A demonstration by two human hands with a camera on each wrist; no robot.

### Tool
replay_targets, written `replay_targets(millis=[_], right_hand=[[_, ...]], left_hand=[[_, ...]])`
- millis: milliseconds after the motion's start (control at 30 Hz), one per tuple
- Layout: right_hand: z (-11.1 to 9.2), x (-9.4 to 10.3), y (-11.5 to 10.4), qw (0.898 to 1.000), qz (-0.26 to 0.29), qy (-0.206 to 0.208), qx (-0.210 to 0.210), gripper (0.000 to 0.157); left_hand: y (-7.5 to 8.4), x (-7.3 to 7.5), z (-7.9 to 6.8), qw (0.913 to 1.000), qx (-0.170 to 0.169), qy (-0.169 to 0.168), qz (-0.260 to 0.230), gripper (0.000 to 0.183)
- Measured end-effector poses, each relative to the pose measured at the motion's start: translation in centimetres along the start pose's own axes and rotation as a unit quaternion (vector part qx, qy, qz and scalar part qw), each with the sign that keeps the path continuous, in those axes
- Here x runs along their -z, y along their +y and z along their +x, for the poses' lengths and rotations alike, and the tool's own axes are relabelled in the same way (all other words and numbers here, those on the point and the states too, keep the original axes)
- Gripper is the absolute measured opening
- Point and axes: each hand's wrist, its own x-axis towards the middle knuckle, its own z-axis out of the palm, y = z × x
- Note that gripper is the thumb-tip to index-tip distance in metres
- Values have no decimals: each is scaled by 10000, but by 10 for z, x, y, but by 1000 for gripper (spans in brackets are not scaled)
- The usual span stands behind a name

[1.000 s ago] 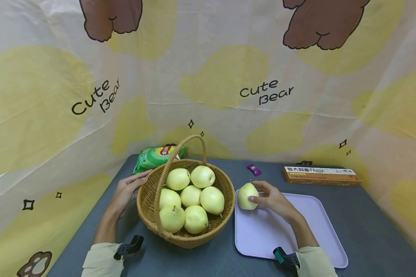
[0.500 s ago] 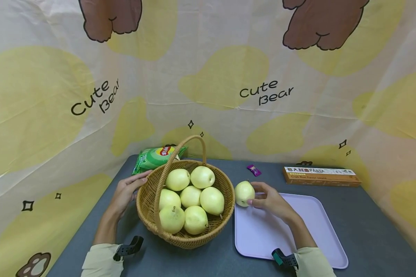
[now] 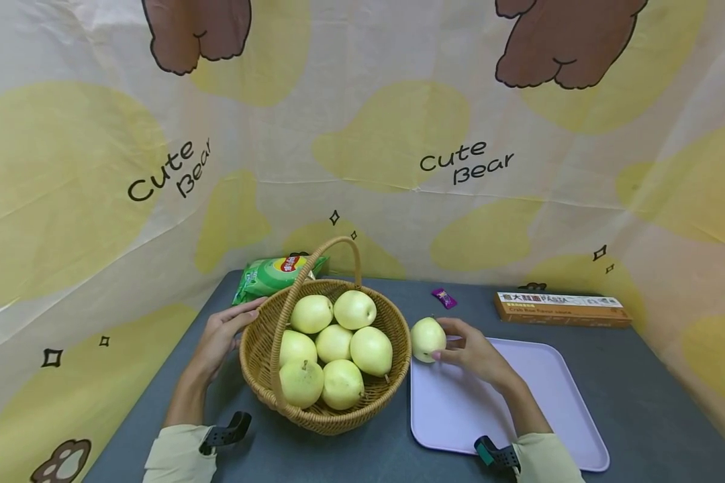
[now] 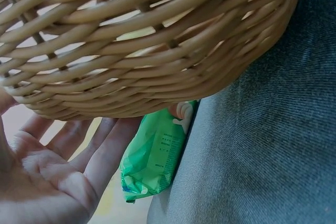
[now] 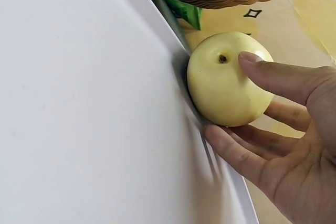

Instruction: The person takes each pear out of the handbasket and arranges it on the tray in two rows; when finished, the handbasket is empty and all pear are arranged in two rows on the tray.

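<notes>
A wicker basket [image 3: 326, 419] with a tall arched handle stands mid-table, holding several pale yellow-green pears [image 3: 371, 350]. Against its left side rests my left hand [image 3: 220, 339], fingers extended along the rim; from below, the left wrist view shows its open palm [image 4: 47, 177] beside the weave. One more pear [image 3: 427, 339] sits at the far left corner of a lilac tray [image 3: 489, 416], just right of the basket. My right hand [image 3: 474, 352] holds this pear between thumb and fingers; in the right wrist view the thumb lies near the dimpled end of the pear [image 5: 226, 85].
Behind the basket lies a green chip bag [image 3: 272, 275]. A small purple-wrapped candy [image 3: 444, 298] is beyond the tray, and a long brown pasta box [image 3: 562, 310] lies at the back right. Printed cloth [image 3: 368, 134] hangs around the table.
The pear in my right hand has moved slightly left and away from me, to the tray's corner, then stayed still. My left hand and the basket have kept their place.
</notes>
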Motion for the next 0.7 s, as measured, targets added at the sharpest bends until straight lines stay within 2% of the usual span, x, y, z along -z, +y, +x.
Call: replay_targets(millis=[433, 700], right_hand=[[2, -1, 1, 9999, 48, -57, 118, 82], [2, 0, 2, 9996, 15, -134, 228, 78]], left_hand=[[1, -1, 0, 10000, 11, -2, -14, 52], [0, 0, 1, 10000, -16, -9, -19, 52]])
